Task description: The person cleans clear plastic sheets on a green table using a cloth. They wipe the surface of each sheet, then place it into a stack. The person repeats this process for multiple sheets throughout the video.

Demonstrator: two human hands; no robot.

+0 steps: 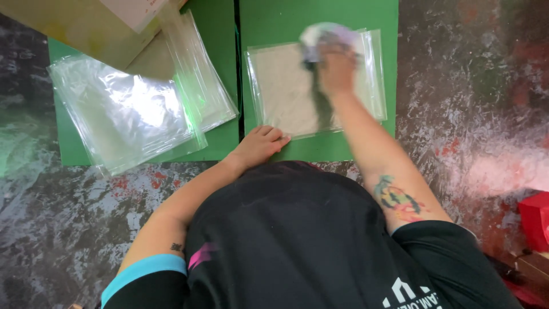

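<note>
1. As the view goes from the left side, a loose pile of clear plastic bags [128, 111] lies on a green mat [64, 137], and a cardboard box [86, 26] covers its upper corner.
2. The left hand [257, 146] rests flat on the near corner of a filled clear bag [286, 91], with the fingers together and stretched, pinning it down.
3. This filled clear bag lies flat on a second green mat [274, 17], in the middle of the view, and a pale flat sheet is inside it.
4. The right hand [337, 68] presses a crumpled cloth [326, 34] on the top of the bag; its fingers are curled on the cloth, though motion blur hides detail.
5. The bag seems light, thin and slippery, so it probably slides easily; holding it at a corner or edge looks safest.
6. At the far right edge, a red object [536, 220] stands on the mottled floor [469, 86].
</note>
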